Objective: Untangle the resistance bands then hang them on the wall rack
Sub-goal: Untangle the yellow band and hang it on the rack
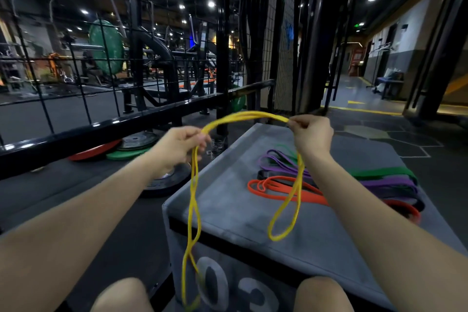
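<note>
Evidently sorting: left hand (181, 145) and right hand (310, 134) each pinch the yellow resistance band (194, 197) aloft above the grey plyo box (228, 200), letting its loops dangle so twists show.

One yellow band (193, 200) hangs from two hands, left hand (178, 148) and right hand (310, 134). On the grey box (228, 200) lie about four more kinds of band: orange band (276, 189), purple bands (281, 159), a black band (266, 174) and a green band (379, 172); exact numbers are tangled. Several weight plates (136, 139) lie on the floor; the count is unclear.
</note>
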The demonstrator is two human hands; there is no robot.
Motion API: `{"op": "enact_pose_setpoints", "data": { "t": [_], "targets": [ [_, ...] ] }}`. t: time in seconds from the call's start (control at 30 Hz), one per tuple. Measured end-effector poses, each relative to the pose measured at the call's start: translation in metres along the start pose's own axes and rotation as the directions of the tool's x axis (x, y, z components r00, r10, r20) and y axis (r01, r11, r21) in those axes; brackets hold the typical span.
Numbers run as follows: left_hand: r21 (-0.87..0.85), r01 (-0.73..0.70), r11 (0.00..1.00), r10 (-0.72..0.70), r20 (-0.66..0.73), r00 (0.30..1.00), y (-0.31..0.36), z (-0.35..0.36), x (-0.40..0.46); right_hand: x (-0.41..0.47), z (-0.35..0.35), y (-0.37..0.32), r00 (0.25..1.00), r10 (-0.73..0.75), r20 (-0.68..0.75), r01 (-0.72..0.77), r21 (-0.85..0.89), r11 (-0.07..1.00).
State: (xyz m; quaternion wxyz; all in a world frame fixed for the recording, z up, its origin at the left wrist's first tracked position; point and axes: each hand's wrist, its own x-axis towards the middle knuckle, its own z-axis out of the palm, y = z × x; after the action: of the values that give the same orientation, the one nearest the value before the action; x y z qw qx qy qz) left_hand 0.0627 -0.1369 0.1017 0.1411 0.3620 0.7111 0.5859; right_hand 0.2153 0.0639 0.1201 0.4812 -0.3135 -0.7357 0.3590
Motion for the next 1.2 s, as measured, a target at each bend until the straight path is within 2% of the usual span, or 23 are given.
{"op": "enact_pose_setpoints", "data": {
  "t": [0.2, 0.3, 0.37, 0.47, 0.53, 0.6, 0.67, 0.77, 0.83, 0.97, 1.07, 1.2],
  "targets": [
    [-0.035, -0.111, 0.993, 0.105, -0.141, 0.984, 0.048, -0.008, 0.015, -0.020, 0.022, 0.011, 0.957, 0.032, 0.290, -0.043, 0.030, 0.999],
    [-0.024, -0.160, 0.987, 0.153, -0.190, 0.970, 0.068, -0.014, 0.019, -0.031, 0.029, 0.003, 0.863, 0.042, 0.503, -0.105, 0.098, 0.990],
    [-0.002, -0.188, 0.982, 0.185, -0.178, 0.967, 0.078, -0.016, 0.021, -0.030, 0.032, -0.011, 0.823, -0.003, 0.568, -0.098, 0.146, 0.984],
    [0.062, -0.204, 0.977, 0.210, -0.127, 0.969, 0.090, -0.015, 0.021, -0.020, 0.032, -0.046, 0.862, -0.121, 0.492, -0.032, 0.291, 0.956],
    [0.167, -0.230, 0.959, 0.244, -0.071, 0.967, 0.095, -0.013, 0.021, -0.016, 0.030, -0.073, 0.877, -0.251, 0.411, 0.104, 0.348, 0.932],
    [0.247, -0.264, 0.932, 0.276, -0.018, 0.961, 0.101, -0.011, 0.020, -0.014, 0.029, -0.096, 0.844, -0.401, 0.355, 0.306, 0.296, 0.905],
    [0.305, -0.291, 0.907, 0.303, 0.010, 0.953, 0.108, -0.009, 0.018, -0.014, 0.031, -0.110, 0.782, -0.502, 0.369, 0.459, 0.204, 0.865],
    [0.368, -0.304, 0.879, 0.315, 0.032, 0.949, 0.115, -0.011, 0.015, -0.011, 0.034, -0.114, 0.760, -0.532, 0.374, 0.548, 0.071, 0.833],
    [0.381, -0.298, 0.876, 0.297, 0.061, 0.953, 0.116, -0.015, 0.013, -0.010, 0.035, -0.114, 0.772, -0.545, 0.328, 0.570, 0.024, 0.821],
    [0.241, -0.249, 0.938, 0.221, 0.137, 0.966, 0.109, -0.017, 0.011, -0.008, 0.034, -0.121, 0.812, -0.546, 0.205, 0.559, -0.006, 0.829],
    [0.198, -0.196, 0.960, 0.167, 0.155, 0.974, 0.105, -0.019, 0.009, 0.000, 0.031, -0.129, 0.878, -0.451, 0.161, 0.450, 0.045, 0.892],
    [0.085, -0.170, 0.982, 0.160, 0.108, 0.981, 0.112, -0.028, 0.008, 0.005, 0.027, -0.130, 0.934, -0.307, 0.183, 0.277, 0.170, 0.946]
  ]
}}
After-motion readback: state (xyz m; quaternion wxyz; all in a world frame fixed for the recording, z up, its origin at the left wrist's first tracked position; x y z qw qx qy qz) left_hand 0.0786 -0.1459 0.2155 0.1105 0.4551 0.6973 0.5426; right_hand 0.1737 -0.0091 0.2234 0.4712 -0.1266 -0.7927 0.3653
